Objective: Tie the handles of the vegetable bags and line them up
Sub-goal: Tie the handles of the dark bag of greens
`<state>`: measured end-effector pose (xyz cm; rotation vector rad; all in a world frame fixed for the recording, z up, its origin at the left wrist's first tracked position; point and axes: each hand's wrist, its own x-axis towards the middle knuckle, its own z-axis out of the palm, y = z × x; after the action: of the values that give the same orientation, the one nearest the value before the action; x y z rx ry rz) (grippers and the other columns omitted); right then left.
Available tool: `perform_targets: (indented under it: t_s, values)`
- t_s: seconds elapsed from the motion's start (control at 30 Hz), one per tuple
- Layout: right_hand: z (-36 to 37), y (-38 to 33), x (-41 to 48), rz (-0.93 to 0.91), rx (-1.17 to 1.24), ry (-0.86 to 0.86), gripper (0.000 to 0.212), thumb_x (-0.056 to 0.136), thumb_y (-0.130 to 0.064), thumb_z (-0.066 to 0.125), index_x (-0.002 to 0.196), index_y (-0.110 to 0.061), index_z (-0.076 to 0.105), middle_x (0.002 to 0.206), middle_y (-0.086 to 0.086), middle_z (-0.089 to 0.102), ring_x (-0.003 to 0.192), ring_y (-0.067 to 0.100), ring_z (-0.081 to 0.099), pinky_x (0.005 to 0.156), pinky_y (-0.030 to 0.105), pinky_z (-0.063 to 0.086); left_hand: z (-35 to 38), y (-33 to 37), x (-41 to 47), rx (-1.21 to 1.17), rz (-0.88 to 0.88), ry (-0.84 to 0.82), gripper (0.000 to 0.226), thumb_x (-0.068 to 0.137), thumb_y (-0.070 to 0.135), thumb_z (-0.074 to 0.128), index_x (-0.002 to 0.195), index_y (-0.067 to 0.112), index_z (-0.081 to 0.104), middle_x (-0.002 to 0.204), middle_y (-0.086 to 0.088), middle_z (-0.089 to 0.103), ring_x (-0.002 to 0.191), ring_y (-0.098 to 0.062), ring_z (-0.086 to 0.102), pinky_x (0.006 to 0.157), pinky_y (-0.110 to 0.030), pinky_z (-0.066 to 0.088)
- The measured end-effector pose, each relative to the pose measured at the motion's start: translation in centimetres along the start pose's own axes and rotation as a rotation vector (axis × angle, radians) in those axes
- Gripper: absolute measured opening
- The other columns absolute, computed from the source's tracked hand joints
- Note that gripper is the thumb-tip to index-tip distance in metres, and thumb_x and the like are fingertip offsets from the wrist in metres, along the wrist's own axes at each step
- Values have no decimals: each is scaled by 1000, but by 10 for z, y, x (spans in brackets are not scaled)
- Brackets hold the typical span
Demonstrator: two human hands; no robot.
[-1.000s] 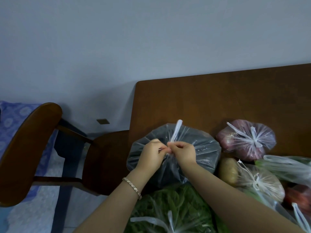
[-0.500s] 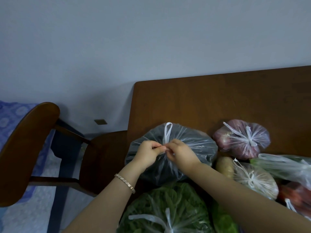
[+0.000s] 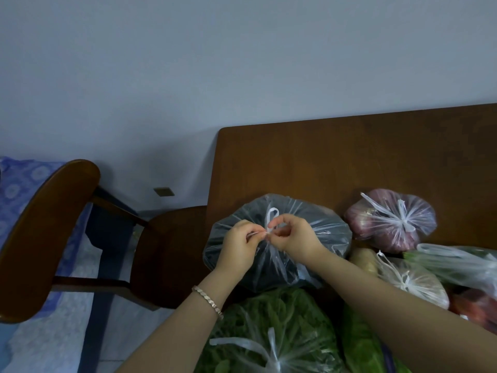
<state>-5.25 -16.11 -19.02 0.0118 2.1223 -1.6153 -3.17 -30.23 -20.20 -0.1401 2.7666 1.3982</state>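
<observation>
The handles [image 3: 271, 215] of the dark bag [image 3: 326, 238] were pinched by both hands at its gathered top. A thin white strand was held between the thumb and fingertips of the left hand [image 3: 239, 243]. The right hand [image 3: 293, 238] was curled just beside it, its fingers closed on the same knot. A small white loop stood up beyond the right fingers. The two hands were nearly touching, knuckles up, with both forearms reaching in from the near edge. A bracelet [image 3: 207, 297] was worn on the left wrist.

The dark bag lay near the left edge of the table [image 3: 322, 162], its clear plastic drawn in pleats toward the knot. Its contents were dark and could not be made out.

Just to its right, a tied bag of reddish-purple bulbs [image 3: 376, 219] was seen. Nearer than that lay a tied bag of potatoes [image 3: 414, 281]. At the right edge of the picture, a bag of green produce [image 3: 457, 265] lay over something red [image 3: 478, 308]. Nearest the person, between the forearms, a tied bag of greens [image 3: 282, 319] touched the dark bag. More leafy green [image 3: 360, 343] was seen beside it, under the right forearm.

A wooden chair [image 3: 48, 232] stood left of the table, with a blue patterned cloth [image 3: 21, 184] behind it.
</observation>
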Motion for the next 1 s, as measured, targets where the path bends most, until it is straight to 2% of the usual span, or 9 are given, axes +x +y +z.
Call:
perform_targets:
  t_s: [0.07,0.13,0.27,0.37,0.53,0.63,0.8,0.87,1.0]
  values:
    - [-8,0,1,104,177,-119,14,81,1,63,80,-13,63,60,4,55,38,0,43,39,12,35,1,0,1,1,5,1,10,84,6,61,89,3,70,77,12,52,74,-1,52,67,0,39]
    - [-13,3,3,56,128,-184,20,79,9,60,86,-7,70,61,4,60,42,0,47,43,11,38,2,1,3,3,-21,-15,13,85,5,59,94,1,69,82,6,56,77,-6,53,67,-2,40]
    - [-4,16,5,-362,-478,-17,20,72,4,70,84,-11,75,83,11,72,68,15,63,65,21,51,2,0,3,-53,-166,-95,19,90,9,55,103,4,67,90,1,61,85,-10,56,65,-5,41]
    - [0,26,8,-625,-863,21,26,55,-2,82,77,-12,73,72,6,69,65,24,66,55,26,53,-1,1,5,-108,-271,-132,21,91,10,54,106,3,66,91,-1,63,87,-12,58,72,-13,44]
    - [3,22,10,-693,-1107,13,38,41,-6,90,67,-11,63,61,3,59,47,17,58,34,20,40,-2,5,9,-256,-455,-133,20,89,8,56,104,-1,66,97,-13,69,91,-21,64,90,-31,50]
    - [1,16,7,-713,-1263,31,35,40,-14,88,66,-11,64,66,5,60,53,17,58,34,21,39,-4,7,9,-219,-445,-151,20,88,10,58,103,2,68,101,-15,69,95,-23,64,93,-34,50]
    - [-4,13,3,-727,-1298,39,31,47,-25,85,66,-12,63,63,3,61,50,16,59,33,20,37,-6,16,12,106,-201,-137,17,89,12,56,94,5,70,92,-8,69,80,-12,58,67,-20,42]
    - [-4,16,0,-711,-1198,-1,24,62,-22,80,69,-9,61,65,6,62,53,20,61,38,22,42,-7,16,17,152,-179,-114,16,88,11,56,93,4,70,94,-8,70,81,-12,58,71,-20,41]
    - [-1,23,-4,-538,-1120,-203,24,95,-20,42,102,-2,56,106,16,57,97,31,55,80,36,43,0,0,18,214,-248,-116,17,88,10,56,90,4,72,98,-12,71,91,-21,64,75,-22,43]
